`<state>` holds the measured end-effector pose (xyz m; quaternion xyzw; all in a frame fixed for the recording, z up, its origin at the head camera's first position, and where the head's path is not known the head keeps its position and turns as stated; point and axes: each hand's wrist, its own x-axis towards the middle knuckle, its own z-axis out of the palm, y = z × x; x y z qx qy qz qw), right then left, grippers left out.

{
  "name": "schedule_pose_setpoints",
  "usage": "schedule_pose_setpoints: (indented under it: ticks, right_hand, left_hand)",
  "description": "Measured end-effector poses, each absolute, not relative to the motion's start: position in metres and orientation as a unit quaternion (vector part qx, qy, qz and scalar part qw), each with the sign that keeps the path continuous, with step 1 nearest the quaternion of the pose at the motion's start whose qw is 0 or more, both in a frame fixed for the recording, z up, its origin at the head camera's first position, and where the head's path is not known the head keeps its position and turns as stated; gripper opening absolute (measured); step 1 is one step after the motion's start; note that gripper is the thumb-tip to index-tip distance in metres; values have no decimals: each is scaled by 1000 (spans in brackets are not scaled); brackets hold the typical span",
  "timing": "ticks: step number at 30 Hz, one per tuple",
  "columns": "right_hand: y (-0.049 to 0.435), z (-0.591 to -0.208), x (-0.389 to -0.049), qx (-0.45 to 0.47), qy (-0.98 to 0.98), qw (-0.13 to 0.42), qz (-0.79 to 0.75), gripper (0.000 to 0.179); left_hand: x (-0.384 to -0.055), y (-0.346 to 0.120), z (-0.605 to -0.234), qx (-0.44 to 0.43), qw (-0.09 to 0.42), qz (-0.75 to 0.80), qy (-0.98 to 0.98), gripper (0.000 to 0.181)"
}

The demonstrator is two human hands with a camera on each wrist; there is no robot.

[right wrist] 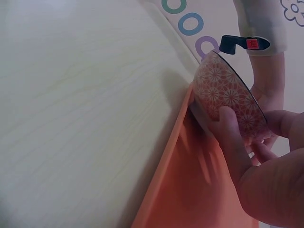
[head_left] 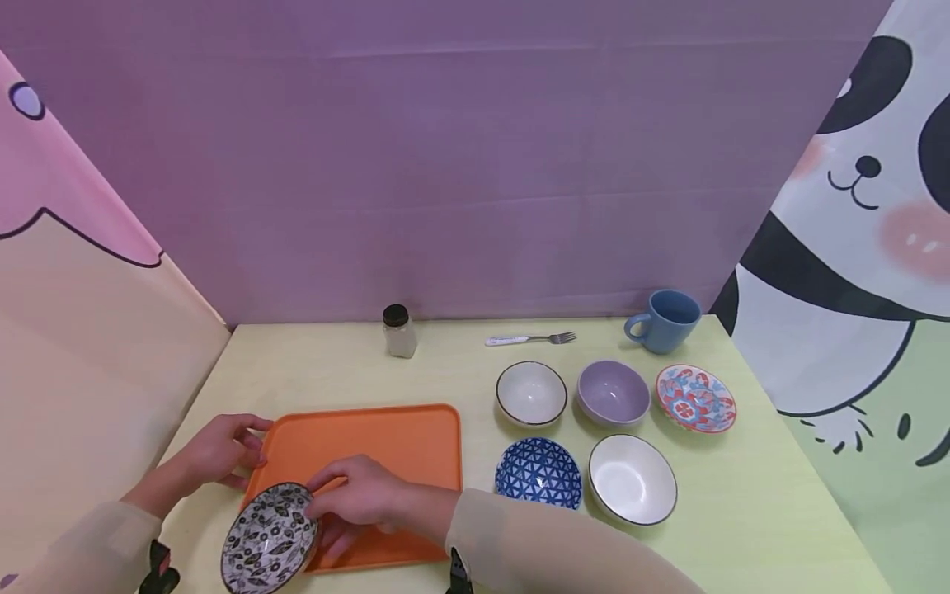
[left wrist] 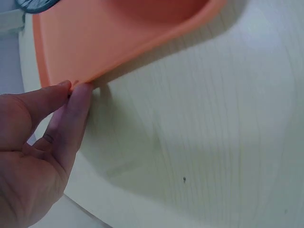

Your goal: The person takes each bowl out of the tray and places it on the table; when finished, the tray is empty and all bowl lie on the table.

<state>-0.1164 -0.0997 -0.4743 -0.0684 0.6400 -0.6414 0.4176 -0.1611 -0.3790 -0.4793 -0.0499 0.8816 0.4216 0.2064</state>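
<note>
My left hand (head_left: 219, 450) pinches the rim of an orange tray (head_left: 364, 437) at its left side; in the left wrist view, thumb and fingers (left wrist: 78, 102) meet on the tray's edge. With my right hand (head_left: 359, 493) I grip the rim side of a bowl (head_left: 269, 536) whose inside has a black-and-white floral pattern. That bowl is tilted over the tray's near left corner. The right wrist view shows its outer wall (right wrist: 228, 88) with a flower-like pattern, held between thumb and fingers. The tray's near left corner is hidden behind the bowl.
Right of the tray stand a white bowl (head_left: 531, 394), a purple bowl (head_left: 613, 393), a blue patterned bowl (head_left: 538, 473), a larger white bowl (head_left: 632, 479) and a red-blue patterned dish (head_left: 695, 399). Farther back are a black-lidded jar (head_left: 399, 332), a fork (head_left: 530, 339) and a blue mug (head_left: 668, 322).
</note>
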Motion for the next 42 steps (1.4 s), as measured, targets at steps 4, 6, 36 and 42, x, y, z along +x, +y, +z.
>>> schedule_pose_setpoints:
  ticks: [4, 6, 36, 42]
  right_hand:
    - [-92, -470, -116, -74, 651, 410, -635, 14]
    - [-87, -466, -116, -78, 653, 409, -633, 15]
    - [15, -417, -146, -93, 608, 374, -694, 36]
    - [43, -404, -153, -88, 615, 350, -701, 40]
  left_hand:
    - [-158, -382, -480, -55, 206, 421, 881, 58]
    - [-156, -385, -482, -59, 206, 426, 879, 59]
    - [-154, -385, -482, -69, 208, 453, 864, 63]
    - [-153, -386, -482, -65, 211, 463, 858, 62]
